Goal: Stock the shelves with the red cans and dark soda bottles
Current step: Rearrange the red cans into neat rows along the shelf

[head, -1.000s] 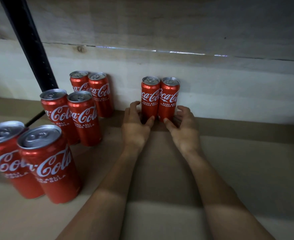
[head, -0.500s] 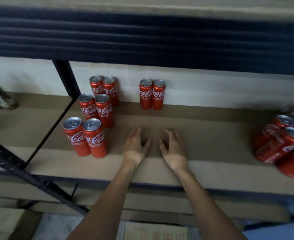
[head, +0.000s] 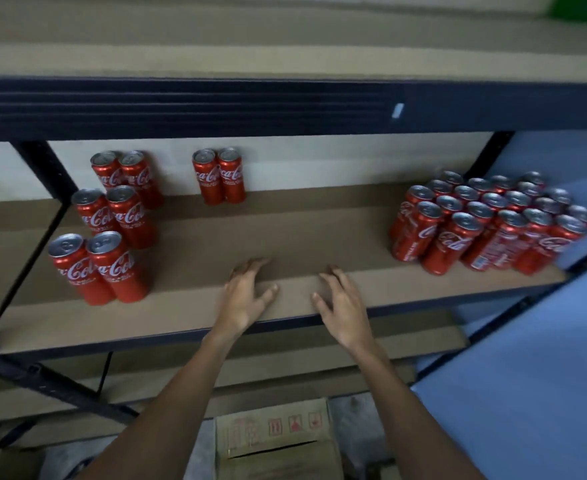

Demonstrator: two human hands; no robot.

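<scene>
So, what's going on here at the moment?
A person is stocking a shelf with red Coca-Cola cans. Both hands are empty and open: the left hand and right hand are at the shelf's front edge. At the left, three pairs of cans stand in a column. One pair stands against the back wall, and a big block of cans sits at the right. No soda bottles are in view. A cardboard box lies below.

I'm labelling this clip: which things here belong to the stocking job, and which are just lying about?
Job: back pair of cans; left rows of cans; right cluster of cans; shelf.
Lying about: cardboard box below; white tag on beam.
</scene>
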